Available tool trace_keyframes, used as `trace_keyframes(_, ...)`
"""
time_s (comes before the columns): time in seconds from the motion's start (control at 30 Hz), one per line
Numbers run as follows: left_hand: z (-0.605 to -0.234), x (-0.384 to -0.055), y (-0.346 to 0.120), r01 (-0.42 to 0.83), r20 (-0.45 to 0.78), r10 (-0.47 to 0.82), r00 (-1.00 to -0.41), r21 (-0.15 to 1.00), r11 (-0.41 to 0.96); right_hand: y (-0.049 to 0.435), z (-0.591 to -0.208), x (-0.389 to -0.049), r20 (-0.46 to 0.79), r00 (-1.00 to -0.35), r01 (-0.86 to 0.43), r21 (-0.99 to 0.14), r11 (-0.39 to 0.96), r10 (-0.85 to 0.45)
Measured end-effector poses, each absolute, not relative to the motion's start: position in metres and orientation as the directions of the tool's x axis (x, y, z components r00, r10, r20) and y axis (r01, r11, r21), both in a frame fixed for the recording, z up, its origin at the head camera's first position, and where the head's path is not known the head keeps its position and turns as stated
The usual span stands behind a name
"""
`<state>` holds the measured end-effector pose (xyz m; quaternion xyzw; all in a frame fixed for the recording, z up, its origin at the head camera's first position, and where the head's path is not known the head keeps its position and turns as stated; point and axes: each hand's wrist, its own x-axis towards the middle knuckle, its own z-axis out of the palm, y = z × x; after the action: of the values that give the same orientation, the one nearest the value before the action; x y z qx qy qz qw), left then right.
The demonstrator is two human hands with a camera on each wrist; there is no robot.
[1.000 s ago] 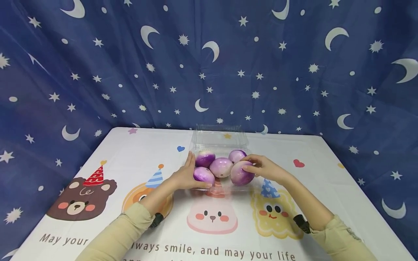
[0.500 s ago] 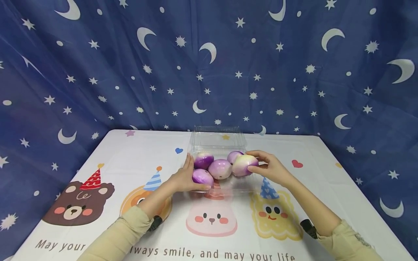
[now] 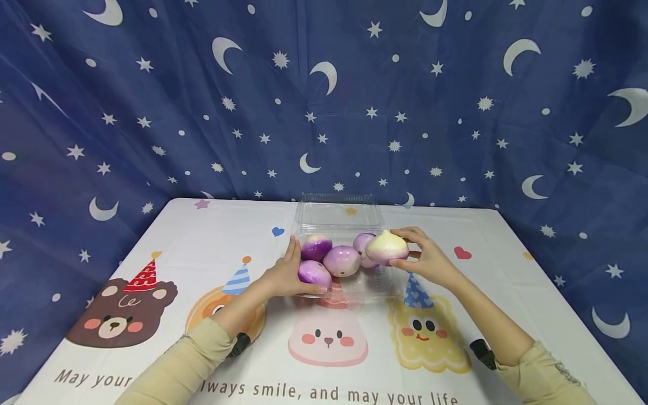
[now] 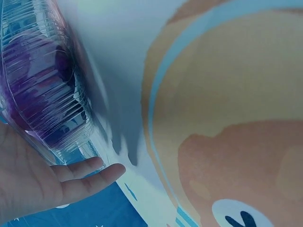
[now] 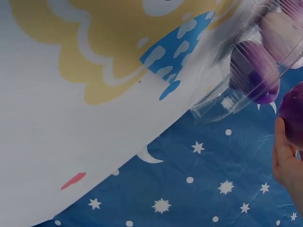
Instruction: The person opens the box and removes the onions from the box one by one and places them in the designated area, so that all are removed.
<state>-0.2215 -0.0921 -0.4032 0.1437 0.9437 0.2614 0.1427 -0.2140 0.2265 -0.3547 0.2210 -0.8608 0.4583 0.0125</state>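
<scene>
A clear plastic clamshell box (image 3: 377,287) stands on the table with its lid (image 3: 340,214) folded back, several purple-and-white onions inside. Two of them, a dark purple onion (image 3: 316,247) and a paler onion (image 3: 315,273), lie along the left side; another onion (image 3: 342,261) is in the middle. My left hand (image 3: 283,277) rests against the box's left side, fingers straight and thumb along the front edge. Above the box's right side my right hand (image 3: 425,256) grips an onion (image 3: 387,248) between thumb and fingers, pale pointed tip up. It partly hides an onion (image 3: 363,248) behind it.
A white tablecloth (image 3: 243,225) with printed cartoon animals and lettering covers the table. Behind its far edge hangs a blue curtain (image 3: 354,152) with moons and stars.
My right hand has lifted the onion up and to the right, turning its pale pointed tip upward. The left hand stays against the box.
</scene>
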Motion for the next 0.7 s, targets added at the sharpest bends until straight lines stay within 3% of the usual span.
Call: trace_keyframes(0.7, -0.402, -0.223, -0.092, 0.194, -0.195, 0.344, -0.919, 0.536, 0.822, 0.247, -0.37, -0.236, 0.166, -0.953, -0.285, -0.783, 0.553, -0.255)
